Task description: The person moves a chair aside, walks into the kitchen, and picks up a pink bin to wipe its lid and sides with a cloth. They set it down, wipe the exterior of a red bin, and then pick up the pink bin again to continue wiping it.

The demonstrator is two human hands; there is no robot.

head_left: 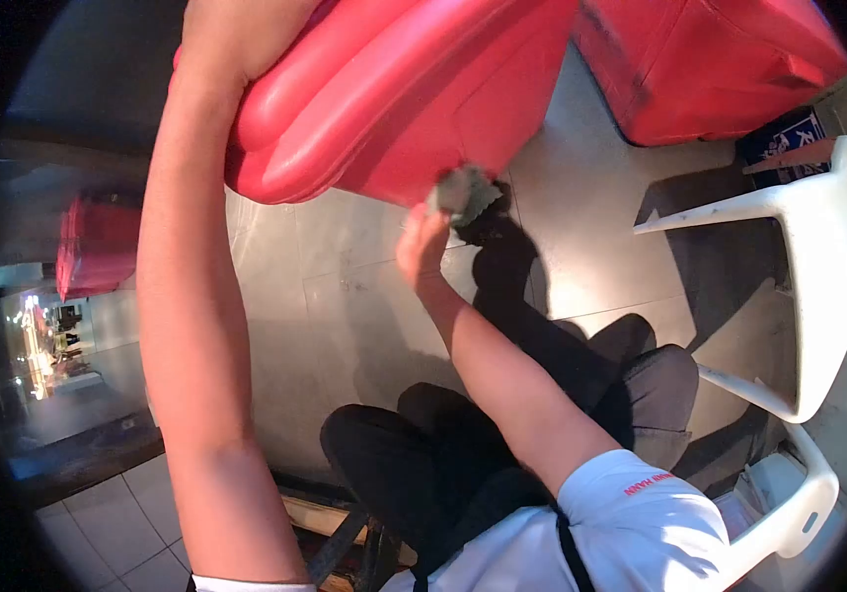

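Note:
A large glossy red padded piece [394, 89] fills the upper middle of the view, tilted over the floor. My left arm reaches up along its left side. Only the back of my left hand [246, 30] shows at the top edge, against the red piece; its fingers are hidden. Below the lower edge of the red piece, my right hand [422, 245] is closed on a crumpled grey-green cloth [465, 194]. The cloth is at the bottom of the red surface. A dark shadow falls on the floor beside it.
Another red padded piece [710, 69] stands at the upper right, near a dark blue box [789, 138]. A white plastic chair [823, 266] is on the right. My bent knees are below, over grey floor tiles [325, 296]. Glass reflections show at left.

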